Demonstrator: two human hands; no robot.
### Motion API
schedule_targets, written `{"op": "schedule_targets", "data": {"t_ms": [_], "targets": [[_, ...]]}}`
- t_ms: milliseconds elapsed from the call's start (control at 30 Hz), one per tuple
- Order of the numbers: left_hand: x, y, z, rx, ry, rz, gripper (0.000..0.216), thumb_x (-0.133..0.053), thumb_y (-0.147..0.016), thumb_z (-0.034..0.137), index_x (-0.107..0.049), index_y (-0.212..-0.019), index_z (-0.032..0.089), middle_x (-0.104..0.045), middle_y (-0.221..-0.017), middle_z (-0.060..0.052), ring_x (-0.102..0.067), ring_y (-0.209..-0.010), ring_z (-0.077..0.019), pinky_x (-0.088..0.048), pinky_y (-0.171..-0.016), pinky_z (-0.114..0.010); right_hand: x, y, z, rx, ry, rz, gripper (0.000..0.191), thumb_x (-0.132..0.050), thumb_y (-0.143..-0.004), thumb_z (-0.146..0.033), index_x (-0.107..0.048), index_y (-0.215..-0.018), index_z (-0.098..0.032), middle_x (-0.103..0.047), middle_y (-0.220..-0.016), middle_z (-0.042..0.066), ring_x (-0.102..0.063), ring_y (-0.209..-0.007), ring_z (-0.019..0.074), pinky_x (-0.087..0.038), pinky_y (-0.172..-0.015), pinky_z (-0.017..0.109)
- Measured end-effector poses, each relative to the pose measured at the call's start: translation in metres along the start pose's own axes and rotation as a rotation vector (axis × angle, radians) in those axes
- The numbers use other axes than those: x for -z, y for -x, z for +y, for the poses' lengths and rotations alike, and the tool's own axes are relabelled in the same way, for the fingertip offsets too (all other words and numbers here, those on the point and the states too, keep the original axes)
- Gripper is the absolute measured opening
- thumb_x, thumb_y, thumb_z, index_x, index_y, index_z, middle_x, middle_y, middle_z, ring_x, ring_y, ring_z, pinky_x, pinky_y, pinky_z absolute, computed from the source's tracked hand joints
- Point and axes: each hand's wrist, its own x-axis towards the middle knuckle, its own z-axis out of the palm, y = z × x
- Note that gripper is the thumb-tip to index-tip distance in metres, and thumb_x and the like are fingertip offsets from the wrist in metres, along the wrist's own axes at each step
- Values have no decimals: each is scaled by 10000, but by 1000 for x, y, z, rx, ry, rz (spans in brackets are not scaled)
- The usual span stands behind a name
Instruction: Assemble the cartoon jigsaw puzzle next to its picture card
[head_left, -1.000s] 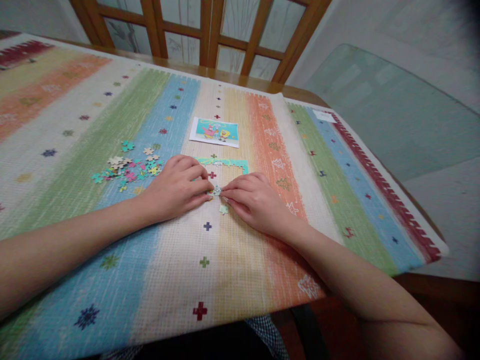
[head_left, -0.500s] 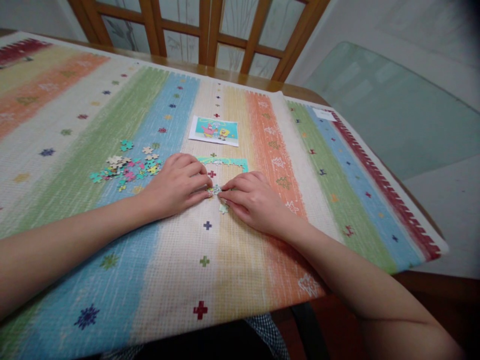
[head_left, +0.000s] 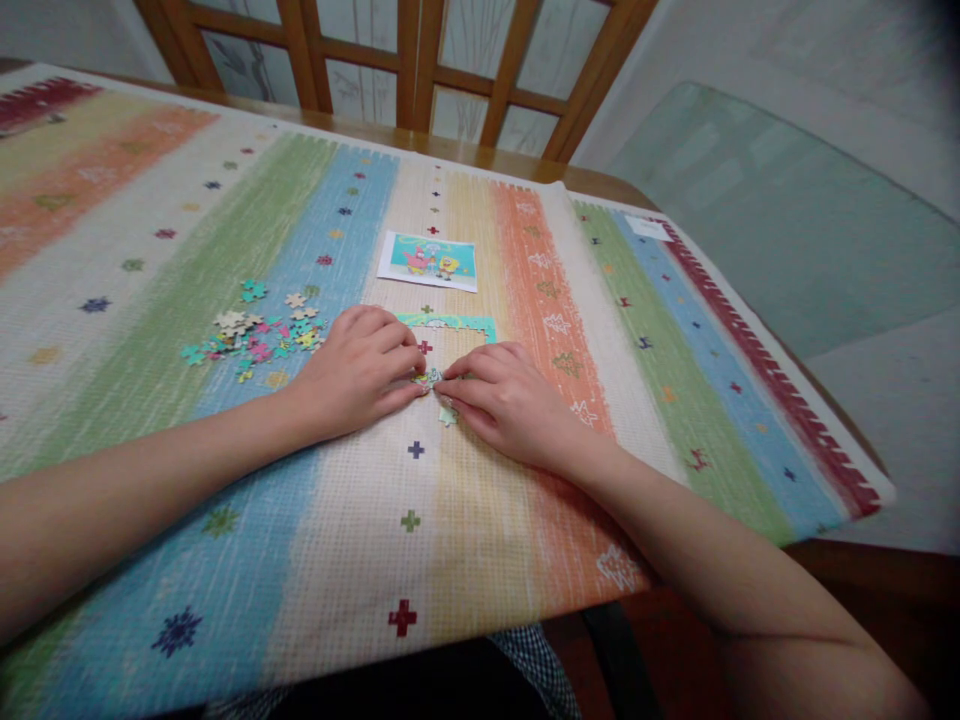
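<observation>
My left hand (head_left: 365, 365) and my right hand (head_left: 504, 398) meet at the lower edge of a partly joined jigsaw frame. Both have their fingertips pinched on small puzzle pieces (head_left: 430, 379) lying on the cloth; the fingers hide much of these. A top strip of joined teal pieces (head_left: 450, 323) runs behind the hands and turns down at the right. Just below the fingertips lies a loose pale green puzzle piece (head_left: 448, 416). Beyond the strip is a picture card (head_left: 428, 262) with cartoon figures on a teal ground.
A heap of loose puzzle pieces (head_left: 259, 338) spreads left of my left hand. The striped tablecloth (head_left: 360, 560) covers the table. A small white paper (head_left: 649, 229) lies near the far right edge, and a glass panel (head_left: 750, 210) stands beyond it.
My left fingertips have shifted very slightly right, closer to the right ones at the pieces. Everything else looks the same.
</observation>
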Motion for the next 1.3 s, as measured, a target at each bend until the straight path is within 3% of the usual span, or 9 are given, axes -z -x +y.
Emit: {"op": "schedule_targets", "data": {"t_ms": [400,600,867,1067,1300], "targets": [[3,1,1,3,14,28,260,-665,-991,441,-749,-1044,201,-726,-1088,-105,-614,-1102,-331,-435,-1059,-566,-8,0,-1,14,116,24,353,-539,-1059,-234,-664,-1376,-142,-723,-1140,141,-569,-1059,284,-397,-915,436],[6,1,-1,-117,-20,69,174,-615,-1024,320,-761,-1010,227,-757,-1087,-73,-636,-1077,-297,-439,-1075,-545,-5,0,-1,-13,76,-24,284,-548,-1075,-269,-718,-1286,-185,-720,-1159,118,-569,-1096,270,-385,-964,436],[11,4,-3,-285,-92,100,183,-600,-1029,246,-782,-1013,248,-812,-989,20,-648,-1078,-254,-312,-1212,-547,-4,-1,-3,-3,103,-43,260,-549,-1073,-233,-755,-1228,-205,-724,-1149,106,-556,-1094,262,-365,-957,435],[18,2,1,-242,-28,-14,229,-582,-993,261,-804,-1022,311,-817,-976,26,-659,-1110,-261,-271,-1252,-570,-3,-4,-5,8,144,-76,250,-565,-1045,-171,-752,-1211,-169,-728,-1140,111,-561,-1101,268,-351,-989,439],[20,-1,2,-213,-40,-72,227,-580,-965,258,-801,-990,304,-807,-930,11,-659,-1085,-270,-265,-1252,-581,1,-7,-8,5,176,-123,238,-565,-1037,-153,-755,-1177,-181,-727,-1116,106,-555,-1084,269,-358,-989,439]]}}
